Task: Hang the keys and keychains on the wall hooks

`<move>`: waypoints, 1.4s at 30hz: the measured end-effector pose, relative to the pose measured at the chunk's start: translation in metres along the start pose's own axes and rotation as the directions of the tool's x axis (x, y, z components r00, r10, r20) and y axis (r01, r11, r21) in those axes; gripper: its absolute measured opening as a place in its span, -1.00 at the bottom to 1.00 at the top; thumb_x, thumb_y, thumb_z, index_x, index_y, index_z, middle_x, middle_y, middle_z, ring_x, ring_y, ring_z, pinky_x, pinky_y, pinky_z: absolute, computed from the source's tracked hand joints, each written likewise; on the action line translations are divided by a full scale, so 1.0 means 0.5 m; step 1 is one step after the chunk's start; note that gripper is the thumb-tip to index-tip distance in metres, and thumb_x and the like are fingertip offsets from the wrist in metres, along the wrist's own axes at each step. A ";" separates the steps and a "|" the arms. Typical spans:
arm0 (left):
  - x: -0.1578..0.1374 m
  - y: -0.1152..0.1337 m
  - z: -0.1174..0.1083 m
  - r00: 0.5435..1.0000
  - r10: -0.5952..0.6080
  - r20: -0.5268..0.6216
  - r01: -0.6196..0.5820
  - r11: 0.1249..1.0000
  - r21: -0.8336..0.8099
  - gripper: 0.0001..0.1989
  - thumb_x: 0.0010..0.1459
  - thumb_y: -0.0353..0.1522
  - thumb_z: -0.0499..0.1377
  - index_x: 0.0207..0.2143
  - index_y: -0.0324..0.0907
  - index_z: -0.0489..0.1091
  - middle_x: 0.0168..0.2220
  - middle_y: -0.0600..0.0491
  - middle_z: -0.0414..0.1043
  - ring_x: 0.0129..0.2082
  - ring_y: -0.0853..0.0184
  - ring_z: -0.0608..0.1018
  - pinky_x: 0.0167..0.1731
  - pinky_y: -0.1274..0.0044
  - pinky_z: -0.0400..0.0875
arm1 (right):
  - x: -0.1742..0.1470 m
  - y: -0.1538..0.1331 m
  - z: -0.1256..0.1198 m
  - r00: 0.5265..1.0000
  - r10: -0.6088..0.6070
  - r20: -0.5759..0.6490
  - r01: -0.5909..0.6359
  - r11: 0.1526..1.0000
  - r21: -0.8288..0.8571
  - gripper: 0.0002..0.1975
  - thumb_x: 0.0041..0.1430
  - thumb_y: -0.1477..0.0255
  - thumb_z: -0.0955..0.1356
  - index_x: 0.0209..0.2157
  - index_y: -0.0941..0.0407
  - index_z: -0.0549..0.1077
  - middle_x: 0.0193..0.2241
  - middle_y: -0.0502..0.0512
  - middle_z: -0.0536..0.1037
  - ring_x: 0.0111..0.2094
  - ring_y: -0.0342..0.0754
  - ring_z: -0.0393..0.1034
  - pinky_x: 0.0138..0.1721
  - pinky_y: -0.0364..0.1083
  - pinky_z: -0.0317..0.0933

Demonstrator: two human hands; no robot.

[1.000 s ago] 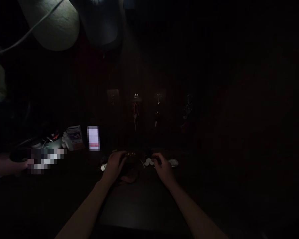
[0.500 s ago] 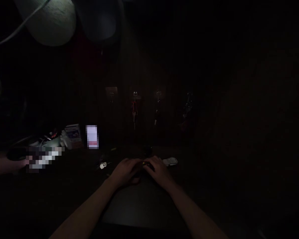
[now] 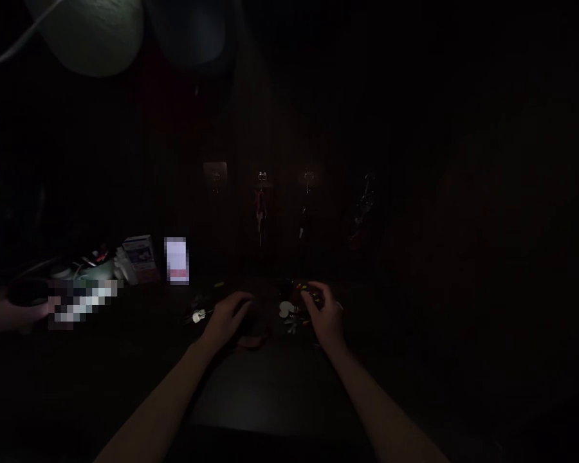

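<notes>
My right hand (image 3: 327, 315) is closed on a bunch of keys (image 3: 292, 325), by a dark part with yellow specks. A pale rounded tag (image 3: 286, 309) and several keys hang or lie to the left of its fingers; which of the two I cannot tell. My left hand (image 3: 228, 316) is apart from it, with thumb and fingers spread and nothing between them. Below the left fingers lies a brownish strap-like thing (image 3: 251, 342), too dark to name. Left of that hand are other keys (image 3: 199, 316) on the dark table (image 3: 255, 405).
Four-odd, several hooks (image 3: 262, 175) line the back wall, some with keys (image 3: 259, 215) hanging. A blurred-out lit screen (image 3: 176, 260) stands beside a small box (image 3: 141, 257). Another person's hand (image 3: 24, 312) reaches in from the left. Caps (image 3: 94, 38) hang above.
My hands, close together before, have moved apart. The right hand has gone right with the keys, whose tag now shows. The left hand has moved left and opened.
</notes>
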State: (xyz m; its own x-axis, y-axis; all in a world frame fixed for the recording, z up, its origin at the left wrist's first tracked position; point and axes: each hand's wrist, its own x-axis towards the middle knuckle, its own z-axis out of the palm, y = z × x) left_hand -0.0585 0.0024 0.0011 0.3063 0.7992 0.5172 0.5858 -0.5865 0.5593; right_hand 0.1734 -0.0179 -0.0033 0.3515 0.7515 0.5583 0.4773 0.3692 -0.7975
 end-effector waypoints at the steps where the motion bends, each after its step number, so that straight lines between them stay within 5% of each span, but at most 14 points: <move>1: -0.001 0.000 0.001 1.000 -0.001 0.008 0.001 1.000 -0.010 -0.77 0.17 -0.28 0.00 -0.19 -0.08 0.38 -0.20 0.05 0.48 -0.18 0.31 0.50 -0.15 0.47 0.36 | 0.000 -0.003 0.000 1.000 0.017 0.005 -0.017 1.000 0.001 -0.70 0.05 0.21 0.29 -0.23 0.10 0.38 -0.33 0.09 0.54 -0.33 -0.03 0.42 -0.28 -0.09 0.27; 5: -0.001 0.012 0.012 0.999 0.021 0.045 -0.020 0.999 -0.038 -0.71 0.17 -0.27 -0.01 -0.08 -0.07 0.35 -0.10 0.05 0.45 -0.08 0.29 0.47 -0.05 0.44 0.32 | -0.007 -0.022 0.001 0.997 -0.027 0.066 0.026 0.999 0.021 -0.77 0.03 0.27 0.30 -0.28 0.09 0.38 -0.36 0.07 0.54 -0.34 -0.05 0.42 -0.29 -0.10 0.28; 10: -0.002 0.039 0.033 0.985 0.055 0.165 -0.021 0.979 -0.202 -0.53 0.11 -0.26 0.07 0.10 -0.06 0.18 0.06 -0.02 0.32 0.04 0.25 0.38 0.04 0.38 0.23 | -0.023 -0.037 0.007 0.940 -0.254 0.229 0.245 0.967 0.065 -0.81 0.04 0.41 0.26 -0.26 0.08 0.38 -0.31 0.07 0.52 -0.25 -0.06 0.42 -0.20 -0.11 0.26; 16: 0.001 0.063 0.040 0.947 -0.010 0.321 0.148 0.901 -0.408 -0.77 0.06 -0.23 0.14 -0.27 -0.17 0.39 -0.19 0.00 0.46 -0.17 0.28 0.46 -0.10 0.45 0.29 | -0.023 -0.022 0.012 0.960 -0.254 0.115 0.250 0.967 0.047 -0.80 0.08 0.36 0.26 -0.23 0.08 0.37 -0.29 0.07 0.52 -0.24 -0.06 0.42 -0.19 -0.10 0.27; 19: 0.007 0.066 0.033 0.922 -0.117 0.369 0.328 0.744 -0.583 -0.77 0.04 -0.21 0.17 -0.34 -0.19 0.39 -0.32 0.05 0.46 -0.28 0.33 0.47 -0.21 0.50 0.31 | -0.016 -0.015 0.012 0.980 -0.180 0.088 0.177 0.984 0.034 -0.77 0.08 0.31 0.27 -0.22 0.09 0.36 -0.28 0.09 0.52 -0.24 -0.05 0.42 -0.20 -0.09 0.27; 23: 0.009 0.067 0.020 0.831 -0.225 0.508 0.556 0.335 -0.761 -0.72 0.03 -0.22 0.19 -0.24 -0.20 0.38 -0.39 0.03 0.43 -0.46 0.38 0.48 -0.38 0.51 0.34 | -0.007 -0.010 0.011 0.995 -0.063 0.080 0.063 0.998 0.000 -0.75 0.09 0.23 0.27 -0.26 0.10 0.37 -0.32 0.08 0.52 -0.28 -0.03 0.41 -0.23 -0.08 0.24; 25: 0.008 0.065 0.013 0.801 -0.222 0.555 0.596 0.223 -0.771 -0.68 0.03 -0.26 0.21 -0.18 -0.22 0.39 -0.41 0.03 0.41 -0.50 0.42 0.46 -0.41 0.52 0.34 | -0.003 -0.008 0.011 0.995 -0.030 0.098 0.031 1.000 -0.008 -0.74 0.10 0.20 0.26 -0.29 0.10 0.37 -0.35 0.07 0.52 -0.30 -0.04 0.40 -0.26 -0.10 0.23; 31: 0.012 0.046 0.002 0.705 -0.128 0.698 0.708 0.062 -0.704 -0.59 0.15 -0.19 0.07 0.00 -0.21 0.32 -0.21 -0.08 0.44 -0.37 0.38 0.50 -0.35 0.52 0.37 | 0.002 -0.002 0.009 0.997 0.036 0.066 -0.034 0.999 -0.036 -0.70 0.09 0.15 0.24 -0.36 0.10 0.38 -0.44 0.05 0.52 -0.38 -0.05 0.39 -0.34 -0.13 0.20; 35: 0.013 0.036 0.002 0.738 -0.088 0.669 0.673 0.013 -0.740 -0.57 0.18 -0.19 0.02 0.01 -0.25 0.31 0.01 -0.15 0.34 -0.06 0.24 0.45 -0.16 0.50 0.33 | 0.004 0.001 0.008 0.998 0.045 0.051 -0.043 0.998 -0.044 -0.68 0.08 0.13 0.24 -0.37 0.10 0.40 -0.46 0.04 0.52 -0.41 -0.06 0.39 -0.37 -0.14 0.19; 42: 0.012 0.031 -0.002 0.769 -0.060 0.636 0.635 -0.035 -0.772 -0.58 0.20 -0.23 -0.01 0.03 -0.27 0.28 0.12 -0.15 0.24 0.08 0.15 0.34 -0.02 0.44 0.25 | 0.004 0.007 0.012 0.997 0.050 0.059 -0.047 0.997 -0.056 -0.69 0.07 0.15 0.24 -0.35 0.10 0.39 -0.44 0.05 0.52 -0.39 -0.05 0.39 -0.36 -0.13 0.19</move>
State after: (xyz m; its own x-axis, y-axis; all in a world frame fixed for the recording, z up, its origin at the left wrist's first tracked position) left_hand -0.0485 -0.0022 0.0136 0.6779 0.7336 -0.0476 -0.4052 0.4268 0.8085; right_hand 0.1708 -0.0120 -0.0063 0.3265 0.8002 0.5030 0.5049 0.3023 -0.8085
